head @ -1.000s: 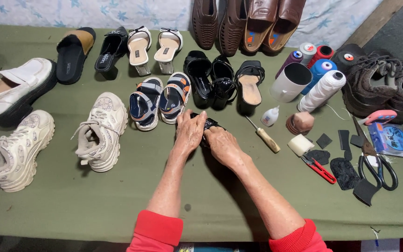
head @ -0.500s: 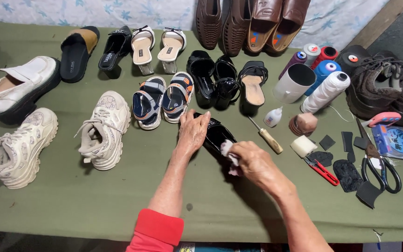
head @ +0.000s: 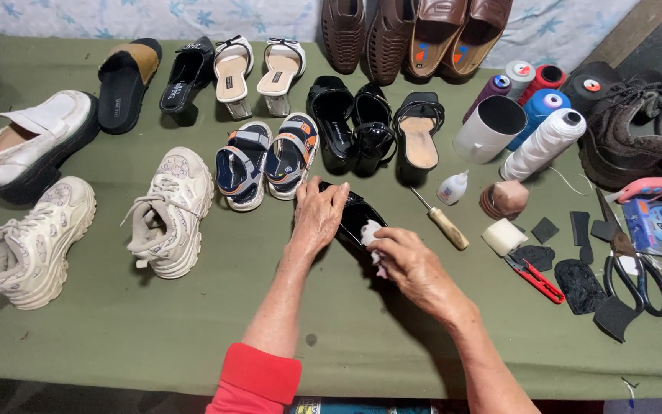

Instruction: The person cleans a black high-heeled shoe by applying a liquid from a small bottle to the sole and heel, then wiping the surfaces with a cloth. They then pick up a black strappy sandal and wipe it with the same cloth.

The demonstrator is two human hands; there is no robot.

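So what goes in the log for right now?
left hand: holds black shoe | right hand: presses white cloth on shoe | surface: green table

Two bare forearms enter from six o'clock. The left hand (head: 317, 217) has lean fingers with short, plain nails and no ring or watch. The forearm behind it is bare to a bright red sleeve (head: 257, 378), pushed up and ending in a thick, rolled cuff at six o'clock. The right hand (head: 408, 261) is likewise without jewellery, knuckles prominent, skin creased and sinewy. Its forearm stays uncovered all the way to the lower edge at five o'clock; no sleeve shows on that side. Both wrists are slender.
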